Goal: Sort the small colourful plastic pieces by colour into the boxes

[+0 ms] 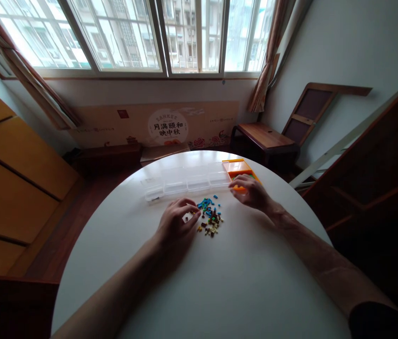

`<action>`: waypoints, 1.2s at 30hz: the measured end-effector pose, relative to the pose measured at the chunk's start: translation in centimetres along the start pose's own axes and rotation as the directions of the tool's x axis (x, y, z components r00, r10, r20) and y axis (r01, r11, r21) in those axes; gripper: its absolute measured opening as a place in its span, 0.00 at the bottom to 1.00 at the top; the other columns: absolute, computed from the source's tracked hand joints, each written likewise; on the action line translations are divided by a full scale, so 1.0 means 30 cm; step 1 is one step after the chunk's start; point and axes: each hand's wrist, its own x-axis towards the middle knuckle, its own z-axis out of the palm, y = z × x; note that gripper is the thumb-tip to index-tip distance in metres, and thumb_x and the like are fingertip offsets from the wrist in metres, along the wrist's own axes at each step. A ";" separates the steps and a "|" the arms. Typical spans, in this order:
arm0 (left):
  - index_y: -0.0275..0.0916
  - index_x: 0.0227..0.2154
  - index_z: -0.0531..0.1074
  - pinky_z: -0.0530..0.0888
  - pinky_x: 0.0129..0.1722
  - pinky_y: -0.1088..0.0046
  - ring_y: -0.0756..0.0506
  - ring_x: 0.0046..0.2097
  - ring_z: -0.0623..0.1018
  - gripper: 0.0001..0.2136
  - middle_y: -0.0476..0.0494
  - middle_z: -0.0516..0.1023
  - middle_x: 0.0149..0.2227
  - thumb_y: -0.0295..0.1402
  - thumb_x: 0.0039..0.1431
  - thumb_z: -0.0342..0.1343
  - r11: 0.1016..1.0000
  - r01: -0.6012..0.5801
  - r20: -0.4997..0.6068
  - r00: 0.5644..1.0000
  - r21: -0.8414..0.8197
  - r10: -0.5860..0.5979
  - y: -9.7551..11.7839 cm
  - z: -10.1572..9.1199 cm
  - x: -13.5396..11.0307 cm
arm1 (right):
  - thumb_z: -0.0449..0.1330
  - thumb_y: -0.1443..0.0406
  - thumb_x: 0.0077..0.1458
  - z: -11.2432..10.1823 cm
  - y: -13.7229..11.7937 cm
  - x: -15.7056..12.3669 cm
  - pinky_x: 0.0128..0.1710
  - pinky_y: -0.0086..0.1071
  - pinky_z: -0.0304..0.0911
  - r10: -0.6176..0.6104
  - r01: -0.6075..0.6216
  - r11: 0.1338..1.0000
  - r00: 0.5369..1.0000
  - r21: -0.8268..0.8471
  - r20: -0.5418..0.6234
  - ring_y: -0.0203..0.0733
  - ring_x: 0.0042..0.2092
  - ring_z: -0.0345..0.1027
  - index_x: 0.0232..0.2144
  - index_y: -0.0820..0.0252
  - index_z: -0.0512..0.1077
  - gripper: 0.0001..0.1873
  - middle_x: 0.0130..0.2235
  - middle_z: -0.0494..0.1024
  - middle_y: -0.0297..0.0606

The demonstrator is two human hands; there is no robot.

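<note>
A small heap of tiny coloured pieces (210,216), blue, yellow, brown and green, lies in the middle of a round white table (220,282). My left hand (178,222) rests just left of the heap, fingers curled in a pinch at its edge; what it pinches is too small to name. My right hand (251,190) lies to the right of the heap, fingers bent down onto the near edge of an orange tray (237,166). A clear plastic compartment box (184,181) lies behind the heap.
Dark wooden furniture (378,188) stands close on the right, and a low wooden bench (264,136) sits under the window. Yellow wooden panels (11,179) line the left side. A printed cardboard board (165,125) leans against the far wall.
</note>
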 end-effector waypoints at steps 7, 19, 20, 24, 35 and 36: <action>0.48 0.44 0.86 0.77 0.52 0.60 0.42 0.47 0.83 0.04 0.42 0.84 0.48 0.37 0.70 0.66 0.993 -0.118 0.040 0.992 -0.024 0.119 0.001 0.014 -0.003 | 0.69 0.65 0.64 0.036 -0.187 0.010 0.43 0.35 0.72 -0.238 0.173 0.947 0.944 0.270 0.229 0.42 0.42 0.77 0.43 0.51 0.83 0.05 0.43 0.84 0.36; 0.51 0.49 0.84 0.75 0.51 0.60 0.41 0.48 0.83 0.07 0.43 0.85 0.49 0.35 0.72 0.64 0.972 -0.231 0.143 0.964 0.038 0.224 -0.017 0.030 -0.010 | 0.69 0.66 0.67 0.057 -0.211 0.011 0.47 0.35 0.74 -0.281 0.193 0.928 0.924 0.320 0.258 0.41 0.43 0.79 0.43 0.50 0.84 0.05 0.44 0.85 0.35; 0.51 0.49 0.84 0.75 0.51 0.60 0.41 0.48 0.83 0.07 0.44 0.85 0.49 0.35 0.72 0.64 0.973 -0.229 0.142 0.965 0.039 0.221 -0.016 0.029 -0.009 | 0.68 0.66 0.67 0.058 -0.208 0.010 0.47 0.35 0.74 -0.279 0.191 0.929 0.925 0.318 0.259 0.41 0.43 0.79 0.43 0.50 0.84 0.05 0.44 0.85 0.35; 0.50 0.47 0.84 0.74 0.53 0.60 0.41 0.49 0.83 0.06 0.44 0.85 0.49 0.36 0.72 0.65 0.978 -0.205 0.150 0.969 0.033 0.198 -0.007 0.027 -0.006 | 0.69 0.67 0.67 0.064 -0.203 0.010 0.48 0.36 0.74 -0.290 0.202 0.929 0.918 0.309 0.272 0.40 0.44 0.79 0.44 0.50 0.84 0.06 0.45 0.85 0.35; 0.48 0.44 0.83 0.74 0.53 0.60 0.41 0.49 0.84 0.04 0.44 0.85 0.48 0.35 0.70 0.65 0.981 -0.183 0.115 0.978 0.060 0.175 0.008 0.040 -0.005 | 0.69 0.69 0.65 0.053 -0.212 0.008 0.49 0.35 0.74 -0.276 0.185 0.932 0.920 0.312 0.279 0.41 0.45 0.79 0.45 0.50 0.83 0.09 0.46 0.85 0.35; 0.48 0.43 0.84 0.74 0.53 0.60 0.41 0.49 0.84 0.03 0.45 0.85 0.48 0.35 0.69 0.66 0.983 -0.171 0.105 0.981 0.060 0.164 0.011 0.043 -0.006 | 0.69 0.69 0.64 0.052 -0.212 0.008 0.49 0.35 0.74 -0.276 0.185 0.931 0.920 0.314 0.277 0.41 0.45 0.79 0.45 0.50 0.83 0.09 0.46 0.85 0.35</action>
